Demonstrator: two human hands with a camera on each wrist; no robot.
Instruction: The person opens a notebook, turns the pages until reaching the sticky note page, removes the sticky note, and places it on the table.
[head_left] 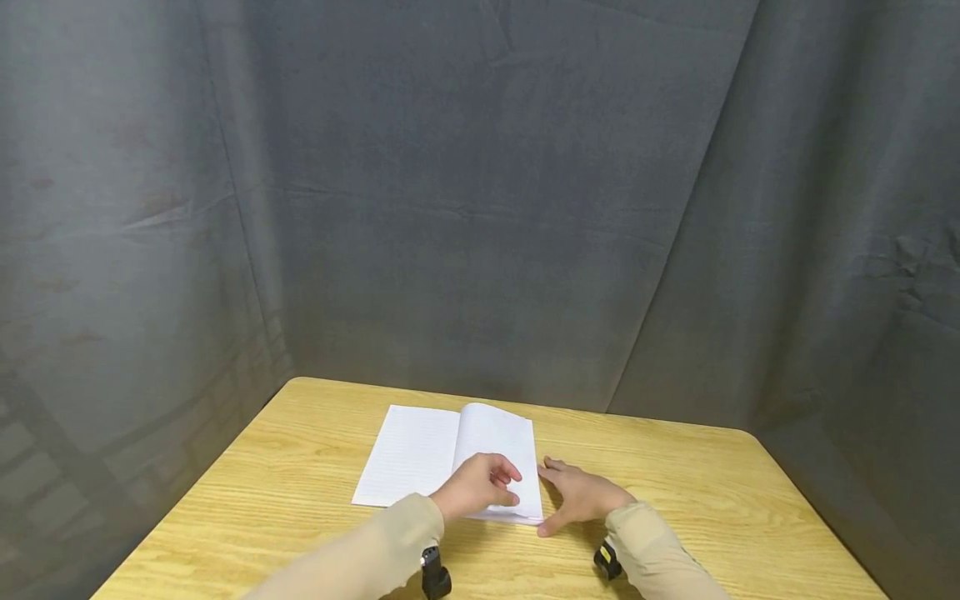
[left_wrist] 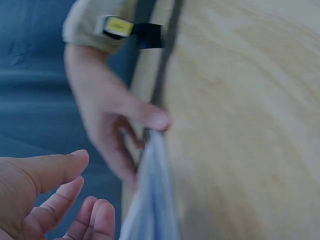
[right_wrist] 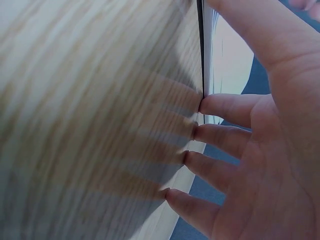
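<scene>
An open notebook (head_left: 408,457) with white pages lies on the wooden table; its left page is faintly lined and the right-hand pages bow upward near the spine. Over the lower part of the right page hovers my left hand (head_left: 480,485), fingers loosely bent and thumb apart from them, as the left wrist view also shows. My right hand (head_left: 585,493) is at the notebook's right edge, with its thumb at the lower corner. In the right wrist view its spread fingers (right_wrist: 220,135) reach down to the table along the notebook's edge (right_wrist: 209,50).
The light wood table (head_left: 300,467) extends around the notebook on all sides. Grey curtains (head_left: 480,208) hang behind and beside it. Each wrist carries a small black camera, such as the left one (head_left: 435,573).
</scene>
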